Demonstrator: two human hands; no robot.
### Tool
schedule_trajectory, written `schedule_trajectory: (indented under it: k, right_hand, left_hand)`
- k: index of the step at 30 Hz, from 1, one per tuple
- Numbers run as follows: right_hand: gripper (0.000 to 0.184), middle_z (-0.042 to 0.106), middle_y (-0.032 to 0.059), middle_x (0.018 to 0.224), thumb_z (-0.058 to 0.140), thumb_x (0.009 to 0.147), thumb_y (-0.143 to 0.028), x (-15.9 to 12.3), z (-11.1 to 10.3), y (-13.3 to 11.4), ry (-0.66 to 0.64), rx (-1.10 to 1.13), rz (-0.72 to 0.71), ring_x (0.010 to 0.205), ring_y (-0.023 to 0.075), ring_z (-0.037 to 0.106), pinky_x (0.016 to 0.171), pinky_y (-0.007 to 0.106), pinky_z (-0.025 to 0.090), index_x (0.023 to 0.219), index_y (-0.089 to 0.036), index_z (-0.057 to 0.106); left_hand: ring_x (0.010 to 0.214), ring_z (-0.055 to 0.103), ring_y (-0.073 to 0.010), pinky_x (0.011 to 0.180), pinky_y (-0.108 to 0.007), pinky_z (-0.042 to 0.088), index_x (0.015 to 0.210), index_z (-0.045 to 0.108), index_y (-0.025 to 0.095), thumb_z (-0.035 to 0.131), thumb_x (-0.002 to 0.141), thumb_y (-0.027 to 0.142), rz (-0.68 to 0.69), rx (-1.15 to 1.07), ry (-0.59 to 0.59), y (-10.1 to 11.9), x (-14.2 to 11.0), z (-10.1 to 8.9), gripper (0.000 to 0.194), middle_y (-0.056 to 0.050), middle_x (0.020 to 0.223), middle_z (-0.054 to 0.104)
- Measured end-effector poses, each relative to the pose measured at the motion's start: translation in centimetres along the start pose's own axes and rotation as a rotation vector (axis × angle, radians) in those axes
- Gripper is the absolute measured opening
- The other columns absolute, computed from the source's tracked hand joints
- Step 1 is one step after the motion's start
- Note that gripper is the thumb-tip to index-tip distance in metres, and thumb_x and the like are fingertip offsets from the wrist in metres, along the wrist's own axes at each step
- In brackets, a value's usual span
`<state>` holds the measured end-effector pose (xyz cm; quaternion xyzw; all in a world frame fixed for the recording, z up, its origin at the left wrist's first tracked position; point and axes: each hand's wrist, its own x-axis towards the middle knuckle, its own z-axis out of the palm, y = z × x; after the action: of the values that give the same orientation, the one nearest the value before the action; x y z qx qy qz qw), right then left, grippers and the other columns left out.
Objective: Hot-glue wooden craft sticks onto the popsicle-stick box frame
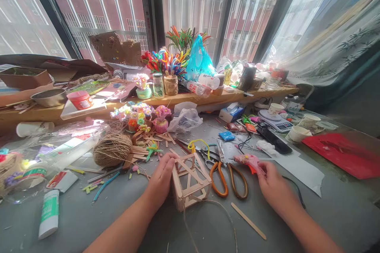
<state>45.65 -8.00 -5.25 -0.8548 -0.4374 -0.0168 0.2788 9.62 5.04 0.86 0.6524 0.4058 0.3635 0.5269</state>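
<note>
My left hand [162, 178] grips the left side of a small box-shaped frame [191, 180] built from wooden craft sticks, with slanted braces on its faces. My right hand [271, 182] is closed around the handle of a pink glue gun [247, 161], whose nozzle points left toward the frame but stays apart from it. Between the two lies a pair of scissors [228, 180] with orange-brown loop handles. A single craft stick [248, 221] rests on the table in front of my right hand. Twine [225, 209] curls from the frame's base toward the near edge.
A ball of twine [113, 149] and loose craft sticks [141, 154] lie at left, with a glue tube [49, 213] nearer. At right are a black phone [274, 138], white paper [299, 170], a kitchen scale [276, 120] and a red sheet [344, 154]. A cluttered wooden sill [190, 101] runs behind.
</note>
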Motion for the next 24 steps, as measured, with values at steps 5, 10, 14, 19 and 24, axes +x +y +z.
schedule_trajectory:
  k: [5, 10, 14, 19, 24]
  right_hand:
    - [0.025, 0.078, 0.0175, 0.112, 0.044, 0.093, -0.035, 0.5, 0.0, 1.7, -0.034, -0.017, -0.014, 0.101, 0.0358, 0.076, 0.083, 0.046, 0.06, 0.108, -0.023, 0.061]
    - [0.023, 0.077, 0.0151, 0.11, 0.046, 0.093, -0.034, 0.5, 0.1, 2.3, -0.009, -0.024, -0.042, 0.098, 0.034, 0.076, 0.08, 0.044, 0.059, 0.108, -0.024, 0.06]
    - [0.024, 0.074, 0.0168, 0.105, 0.049, 0.093, -0.036, -0.2, -0.8, 1.3, 0.077, -0.027, -0.088, 0.098, 0.0383, 0.073, 0.086, 0.053, 0.058, 0.109, -0.021, 0.06]
    - [0.023, 0.071, 0.0157, 0.123, 0.056, 0.101, -0.032, -4.3, -2.8, -4.3, 0.173, 0.167, -0.549, 0.12, 0.0365, 0.066, 0.102, 0.053, 0.053, 0.122, -0.023, 0.061]
    - [0.045, 0.071, 0.0112, 0.126, 0.058, 0.101, -0.011, -6.7, -4.6, -13.1, 0.017, 0.357, -0.911, 0.12, 0.0276, 0.066, 0.103, 0.041, 0.052, 0.144, -0.023, 0.057]
  left_hand:
    - [0.082, 0.052, -0.0223, 0.078, -0.033, 0.041, 0.099, 0.059, 0.024, 0.04, 0.106, 0.06, -0.014, -0.006, -0.005, 0.1, 0.0, 0.0, 0.042, 0.001, 0.084, 0.055]
    - [0.083, 0.052, -0.0219, 0.079, -0.033, 0.041, 0.097, 0.061, 0.023, 0.044, 0.104, 0.066, 0.006, -0.018, 0.02, 0.0, 0.0, 0.1, 0.047, 0.0, 0.085, 0.056]
    - [0.078, 0.05, -0.0204, 0.075, -0.032, 0.041, 0.097, 0.06, 0.023, 0.044, 0.102, 0.074, 0.003, -0.048, 0.024, -0.2, 0.0, 0.2, 0.053, 0.002, 0.081, 0.054]
    - [0.074, 0.052, -0.0195, 0.071, -0.031, 0.045, 0.096, 0.064, 0.023, 0.038, 0.101, 0.081, -0.011, -0.123, 0.045, -0.6, -0.3, 0.5, 0.064, 0.001, 0.08, 0.058]
    - [0.088, 0.062, -0.0222, 0.082, -0.032, 0.05, 0.095, 0.074, 0.021, 0.063, 0.092, 0.079, 0.066, -0.227, 0.263, -0.5, -0.1, 0.3, 0.059, -0.003, 0.091, 0.071]
